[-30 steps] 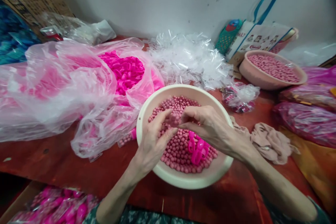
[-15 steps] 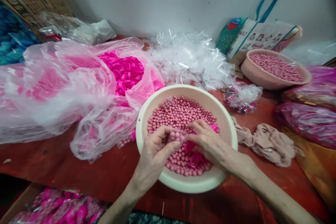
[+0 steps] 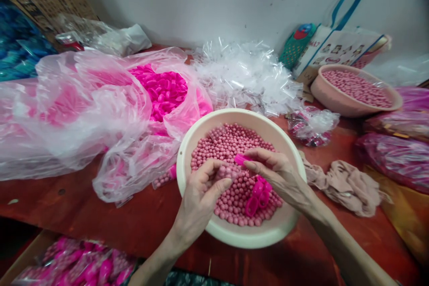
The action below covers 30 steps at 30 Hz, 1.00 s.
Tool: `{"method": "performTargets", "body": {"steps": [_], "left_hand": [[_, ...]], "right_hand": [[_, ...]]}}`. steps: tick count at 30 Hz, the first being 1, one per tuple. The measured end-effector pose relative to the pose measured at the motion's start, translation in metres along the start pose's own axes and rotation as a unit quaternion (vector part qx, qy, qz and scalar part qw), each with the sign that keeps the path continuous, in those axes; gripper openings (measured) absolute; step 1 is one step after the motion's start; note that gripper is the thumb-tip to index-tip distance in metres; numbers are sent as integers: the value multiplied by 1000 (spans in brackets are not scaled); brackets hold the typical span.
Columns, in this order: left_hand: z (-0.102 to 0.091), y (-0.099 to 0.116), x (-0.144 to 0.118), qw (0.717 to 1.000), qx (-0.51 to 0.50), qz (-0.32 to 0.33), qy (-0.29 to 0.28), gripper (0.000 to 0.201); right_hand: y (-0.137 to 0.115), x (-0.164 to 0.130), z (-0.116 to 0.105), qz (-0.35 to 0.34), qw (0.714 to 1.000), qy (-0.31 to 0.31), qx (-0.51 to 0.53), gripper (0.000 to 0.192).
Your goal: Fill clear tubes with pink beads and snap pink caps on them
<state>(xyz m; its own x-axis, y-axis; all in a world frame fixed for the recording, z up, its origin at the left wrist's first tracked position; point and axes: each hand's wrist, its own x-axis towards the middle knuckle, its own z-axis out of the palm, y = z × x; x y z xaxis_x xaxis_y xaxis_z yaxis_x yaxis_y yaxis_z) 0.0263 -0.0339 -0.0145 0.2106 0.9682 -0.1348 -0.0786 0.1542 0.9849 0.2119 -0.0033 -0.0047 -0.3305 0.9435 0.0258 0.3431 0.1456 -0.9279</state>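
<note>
Over a cream basin [image 3: 191, 138] filled with pink beads [image 3: 231, 138], my left hand [image 3: 203, 192] pinches a small clear bag of pink beads [image 3: 229, 171]. My right hand [image 3: 275, 172] grips a bright pink plastic piece [image 3: 241, 159] between thumb and fingers, close by the bag's open-looking end. Several more pink plastic pieces [image 3: 259, 196] lie on the beads under my right hand. How far the bag's mouth is spread is too blurred to tell.
Left stands a large plastic bag [image 3: 67, 134] of pink pieces [image 3: 164, 91]. Clear small bags [image 3: 248, 76] are heaped behind the basin. At right are a second basin [image 3: 338, 100] of beads, a crumpled cloth [image 3: 351, 187] and purple packages [image 3: 395, 156]. Filled bags [image 3: 90, 268] lie below the table edge.
My right hand has lifted a pink plastic piece from the basin and brought it up beside the bag. My left hand still holds the bag of beads. The view has shifted slightly.
</note>
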Motion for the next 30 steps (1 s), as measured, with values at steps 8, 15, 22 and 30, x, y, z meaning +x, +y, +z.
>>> {"method": "performTargets", "body": {"steps": [8, 15, 22, 30], "left_hand": [[-1, 1, -1, 1000, -4, -7, -3, 14], [-3, 2, -1, 1000, 7, -8, -5, 15], [-4, -1, -3, 1000, 8, 11, -18, 21], [-5, -5, -5, 998, 45, 35, -11, 18]], "right_hand": [[6, -5, 5, -145, 986, 35, -80, 31], [-15, -12, 14, -198, 968, 93, -127, 43], [-22, -12, 11, -162, 983, 77, -43, 32], [-23, -13, 25, -165, 974, 152, -13, 29]]}}
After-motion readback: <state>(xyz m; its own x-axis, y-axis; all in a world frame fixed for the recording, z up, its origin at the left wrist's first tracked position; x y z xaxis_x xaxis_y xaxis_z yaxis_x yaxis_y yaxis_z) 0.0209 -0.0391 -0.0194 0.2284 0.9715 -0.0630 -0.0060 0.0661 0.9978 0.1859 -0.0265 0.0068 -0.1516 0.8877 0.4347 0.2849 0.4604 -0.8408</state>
